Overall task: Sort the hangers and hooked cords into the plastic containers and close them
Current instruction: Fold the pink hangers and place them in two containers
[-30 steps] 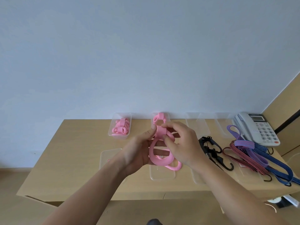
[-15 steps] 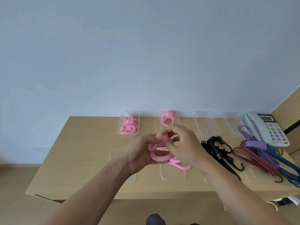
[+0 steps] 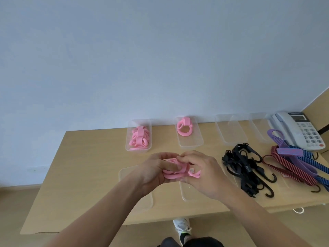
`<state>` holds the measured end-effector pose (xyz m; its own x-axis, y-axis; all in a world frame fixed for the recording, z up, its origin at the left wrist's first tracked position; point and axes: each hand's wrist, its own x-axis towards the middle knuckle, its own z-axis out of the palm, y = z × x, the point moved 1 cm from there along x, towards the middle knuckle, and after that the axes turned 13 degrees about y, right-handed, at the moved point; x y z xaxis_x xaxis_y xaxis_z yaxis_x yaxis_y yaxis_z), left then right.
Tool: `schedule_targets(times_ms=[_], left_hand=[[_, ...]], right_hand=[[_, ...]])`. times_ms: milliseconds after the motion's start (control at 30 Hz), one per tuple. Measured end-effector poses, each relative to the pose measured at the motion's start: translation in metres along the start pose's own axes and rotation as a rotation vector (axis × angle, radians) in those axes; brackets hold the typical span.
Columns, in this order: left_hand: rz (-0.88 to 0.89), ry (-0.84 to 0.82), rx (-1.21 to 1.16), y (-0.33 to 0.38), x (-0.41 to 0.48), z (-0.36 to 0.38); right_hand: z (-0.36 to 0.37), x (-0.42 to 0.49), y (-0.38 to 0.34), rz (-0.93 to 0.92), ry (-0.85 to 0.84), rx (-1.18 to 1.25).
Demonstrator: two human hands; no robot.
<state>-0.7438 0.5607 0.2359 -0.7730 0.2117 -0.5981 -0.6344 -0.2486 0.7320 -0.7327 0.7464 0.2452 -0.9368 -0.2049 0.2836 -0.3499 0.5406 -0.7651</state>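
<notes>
Both hands meet above the middle of the wooden table (image 3: 85, 172). My left hand (image 3: 153, 172) and my right hand (image 3: 201, 172) together grip a coiled pink hanger (image 3: 178, 172), squeezed into a small bundle between them. At the back left a clear container (image 3: 128, 139) holds several coiled pink hangers (image 3: 139, 139). A second container (image 3: 198, 138) holds one pink hanger (image 3: 184, 128). Two more clear containers (image 3: 231, 131) (image 3: 258, 127) stand bare at the back right. Black hooked cords (image 3: 247, 168) and red, purple and blue hooked cords (image 3: 299, 164) lie at the right.
Clear lids (image 3: 144, 200) (image 3: 188, 192) lie flat on the table under and beside my hands. A white desk telephone (image 3: 302, 131) sits in the back right corner. A wall rises behind the table. My shoe (image 3: 181, 227) shows below the front edge.
The pink hanger has been folded from a wide loop into a tight bundle between both hands. The hands have dropped lower toward the table and the view has shifted.
</notes>
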Motion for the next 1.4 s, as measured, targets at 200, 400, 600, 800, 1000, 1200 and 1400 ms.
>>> schedule_targets(times_ms=[200, 400, 600, 800, 1000, 1200, 1400], left_hand=[[-0.024, 0.064, 0.108, 0.014, 0.05, 0.009], [0.002, 0.22, 0.295, 0.033, 0.116, 0.01], [0.038, 0.582, 0.519, 0.023, 0.183, 0.015], [0.057, 0.674, 0.533, 0.006, 0.206, 0.022], [0.068, 0.687, 0.471, 0.003, 0.209, 0.019], [0.075, 0.695, 0.457, 0.003, 0.207, 0.021], [0.082, 0.695, 0.479, 0.006, 0.206, 0.02]], right_hand=[[-0.004, 0.039, 0.048, 0.084, -0.031, 0.078], [-0.007, 0.09, 0.104, 0.08, -0.017, -0.093], [0.01, 0.14, 0.154, -0.074, -0.075, -0.387], [0.031, 0.152, 0.179, -0.167, -0.155, -0.521], [0.038, 0.154, 0.187, -0.14, -0.27, -0.561], [0.03, 0.171, 0.185, -0.037, -0.078, -0.424], [0.034, 0.198, 0.188, 0.045, -0.048, -0.38]])
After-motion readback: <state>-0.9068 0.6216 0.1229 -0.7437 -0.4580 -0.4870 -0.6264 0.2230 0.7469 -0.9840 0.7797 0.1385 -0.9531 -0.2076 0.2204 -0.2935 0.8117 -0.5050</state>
